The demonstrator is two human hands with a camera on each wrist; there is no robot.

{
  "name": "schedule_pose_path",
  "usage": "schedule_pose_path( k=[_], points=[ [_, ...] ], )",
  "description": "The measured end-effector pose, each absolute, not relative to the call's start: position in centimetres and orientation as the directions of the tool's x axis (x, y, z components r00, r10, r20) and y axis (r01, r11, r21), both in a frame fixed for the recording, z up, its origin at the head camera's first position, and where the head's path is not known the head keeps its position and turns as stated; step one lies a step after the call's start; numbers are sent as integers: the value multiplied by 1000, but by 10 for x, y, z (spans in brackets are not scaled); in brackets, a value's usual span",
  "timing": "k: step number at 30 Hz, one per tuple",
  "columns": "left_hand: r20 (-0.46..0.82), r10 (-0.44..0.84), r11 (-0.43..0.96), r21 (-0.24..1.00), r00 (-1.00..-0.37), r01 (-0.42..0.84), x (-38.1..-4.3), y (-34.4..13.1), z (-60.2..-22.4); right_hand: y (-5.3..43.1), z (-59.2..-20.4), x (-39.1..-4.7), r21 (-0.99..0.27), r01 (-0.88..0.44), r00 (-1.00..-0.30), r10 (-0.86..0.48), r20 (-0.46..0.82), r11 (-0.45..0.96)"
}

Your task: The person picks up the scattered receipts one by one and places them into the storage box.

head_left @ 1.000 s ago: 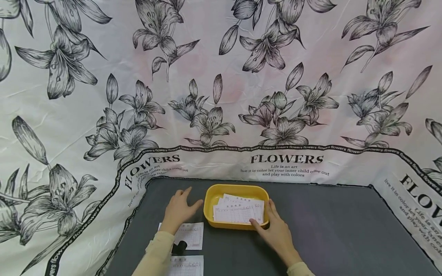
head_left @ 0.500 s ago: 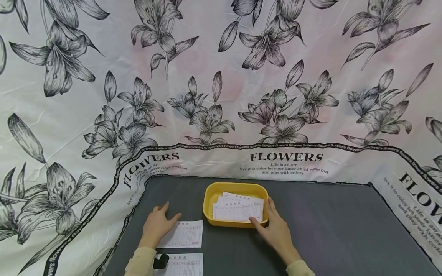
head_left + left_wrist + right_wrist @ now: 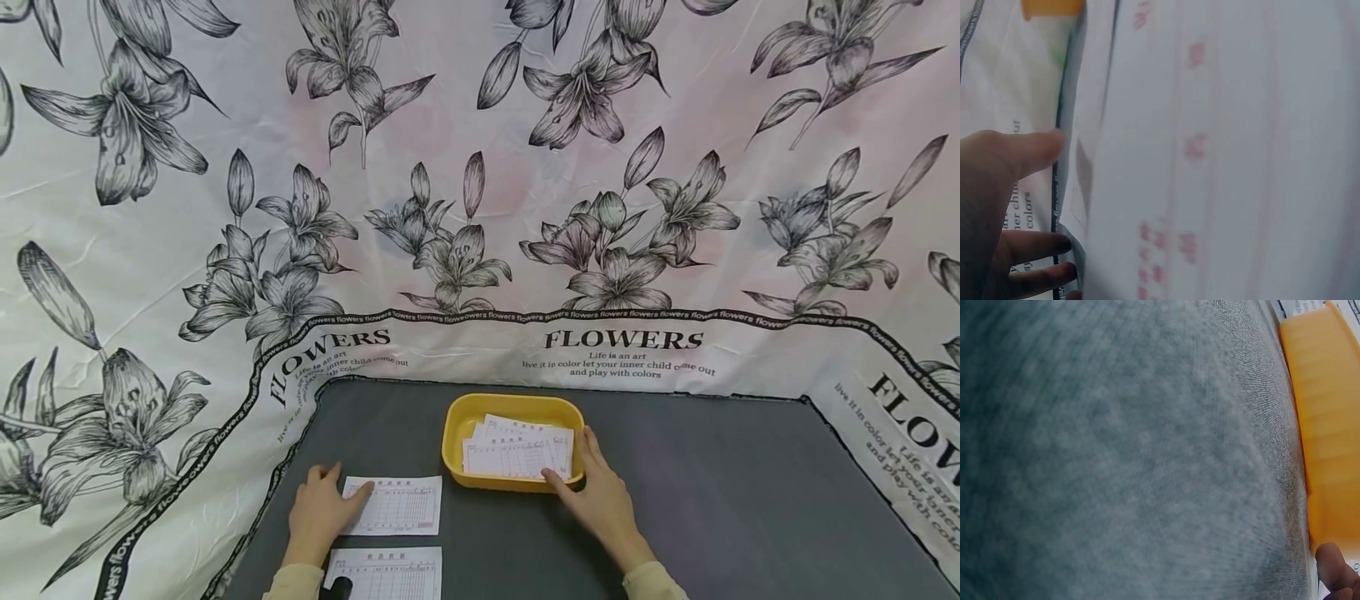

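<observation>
A yellow plastic basin (image 3: 457, 446) holds several printed paper slips (image 3: 502, 458), overlapping one another. My right hand (image 3: 602, 508) grips the basin's front right corner, thumb at the front rim and fingers along the right side. To the left, my left hand (image 3: 318, 515) is at the left edge of a printed slip (image 3: 397, 506) on the table, its thumb overlapping the slip's upper left part. Its thumb and fingers are spread apart in the left wrist view. Nearer lies a second printed slip (image 3: 397, 573), partly covered by a black object (image 3: 340, 588) near the left wrist.
The dark grey tabletop (image 3: 750, 500) extends to the right of the basin. A white cloth (image 3: 450, 350) with black lily prints and FLOWERS lettering hangs behind and along both sides of the table.
My left hand has moved left and nearer from beside the basin, uncovering more of the upper slip. The right hand stays at the basin's corner.
</observation>
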State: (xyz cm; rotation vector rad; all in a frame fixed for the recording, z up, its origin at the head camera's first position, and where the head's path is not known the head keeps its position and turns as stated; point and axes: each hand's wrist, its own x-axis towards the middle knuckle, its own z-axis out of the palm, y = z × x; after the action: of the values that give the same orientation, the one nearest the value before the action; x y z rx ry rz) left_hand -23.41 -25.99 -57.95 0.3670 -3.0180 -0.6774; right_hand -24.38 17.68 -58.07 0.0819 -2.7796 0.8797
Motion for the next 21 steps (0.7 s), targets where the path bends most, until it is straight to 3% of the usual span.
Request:
schedule_pose_path(
  k=[21],
  points=[
    [8, -208, 898, 399, -978, -187, -224, -260, -581, 177, -584, -245, -571, -129, -967, 26, 255, 811]
  ],
)
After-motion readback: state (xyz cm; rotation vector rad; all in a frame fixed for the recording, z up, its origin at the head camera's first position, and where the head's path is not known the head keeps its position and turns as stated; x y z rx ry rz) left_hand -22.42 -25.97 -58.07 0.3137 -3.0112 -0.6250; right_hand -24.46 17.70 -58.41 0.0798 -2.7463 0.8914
